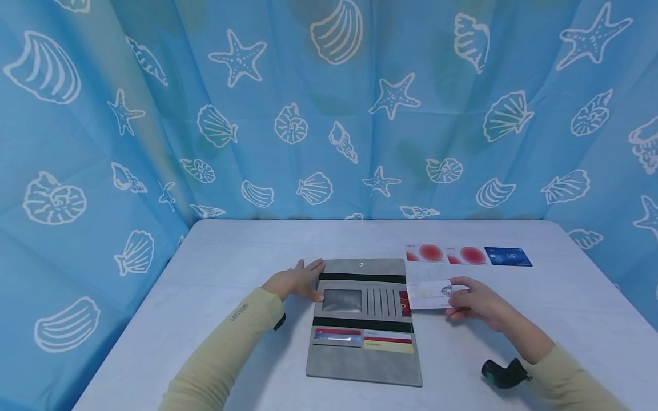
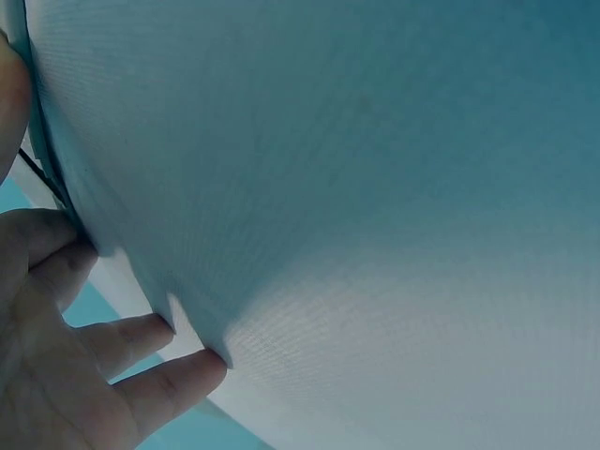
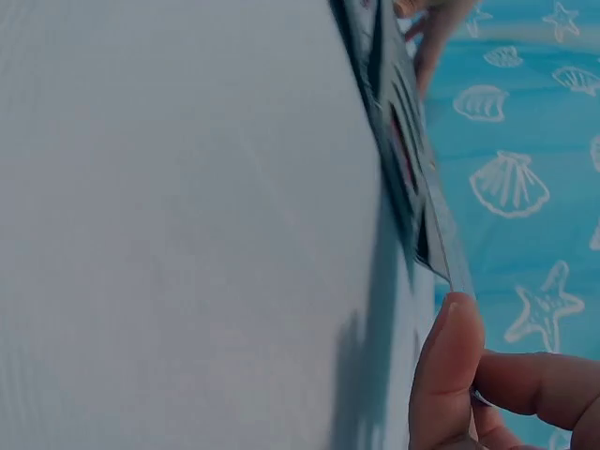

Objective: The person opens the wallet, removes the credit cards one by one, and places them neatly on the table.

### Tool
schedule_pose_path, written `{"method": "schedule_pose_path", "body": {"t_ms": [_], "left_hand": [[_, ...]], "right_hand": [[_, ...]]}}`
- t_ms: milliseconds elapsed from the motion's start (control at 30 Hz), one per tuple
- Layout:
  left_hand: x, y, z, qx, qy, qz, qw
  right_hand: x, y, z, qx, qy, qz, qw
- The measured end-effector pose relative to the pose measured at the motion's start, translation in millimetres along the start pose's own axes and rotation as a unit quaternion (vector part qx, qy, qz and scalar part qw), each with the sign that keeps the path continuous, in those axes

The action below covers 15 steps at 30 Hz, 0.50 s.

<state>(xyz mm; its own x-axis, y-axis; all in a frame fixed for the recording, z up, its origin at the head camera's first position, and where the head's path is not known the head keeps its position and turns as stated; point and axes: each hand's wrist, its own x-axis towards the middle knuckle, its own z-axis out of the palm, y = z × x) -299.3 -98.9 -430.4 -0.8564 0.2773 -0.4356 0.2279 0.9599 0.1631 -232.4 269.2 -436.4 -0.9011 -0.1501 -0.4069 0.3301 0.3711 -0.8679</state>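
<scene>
An unfolded grey travel wallet (image 1: 365, 365) lies on the table, with cards in its lower pockets and a dark red item (image 1: 405, 304) at the right of its middle section. My right hand (image 1: 475, 302) pinches a white card (image 1: 424, 295) between thumb and fingers. The card's left end meets the wallet's right edge; whether it is inside a pocket I cannot tell. In the right wrist view the thumb (image 3: 450, 366) presses on the card's near end. My left hand (image 1: 298, 281) rests with spread fingers at the wallet's upper left edge. Its fingertips (image 2: 211, 361) touch down in the left wrist view.
Two white cards with red circles, the left one (image 1: 425, 253) and the right one (image 1: 466, 255), lie in a row beside a blue card (image 1: 508, 257) behind the right hand. A blue shell-patterned curtain (image 1: 288, 85) hangs along the back and sides of the white table (image 1: 247, 240).
</scene>
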Motion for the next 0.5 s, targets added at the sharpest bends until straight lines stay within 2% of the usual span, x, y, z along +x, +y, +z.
{"method": "schedule_pose_path", "body": {"t_ms": [167, 267, 400, 500], "left_hand": [[-1.2, 0.9, -0.2, -0.002, 0.001, -0.002, 1.0000], [-2.3, 1.5, -0.6, -0.005, 0.002, -0.002, 1.0000], [-3.5, 2.2, -1.4, -0.006, 0.002, -0.001, 1.0000], [-3.8, 2.2, -1.6, -0.008, 0.002, -0.002, 1.0000]], "right_hand": [[-6.3, -3, -20, 0.000, 0.004, -0.023, 0.9997], [-8.4, -3, -34, 0.004, 0.019, -0.030, 0.9994], [-9.8, -1, -52, 0.009, 0.048, -0.023, 0.9986], [-10.6, 2, -63, 0.015, 0.055, -0.019, 0.9982]]}}
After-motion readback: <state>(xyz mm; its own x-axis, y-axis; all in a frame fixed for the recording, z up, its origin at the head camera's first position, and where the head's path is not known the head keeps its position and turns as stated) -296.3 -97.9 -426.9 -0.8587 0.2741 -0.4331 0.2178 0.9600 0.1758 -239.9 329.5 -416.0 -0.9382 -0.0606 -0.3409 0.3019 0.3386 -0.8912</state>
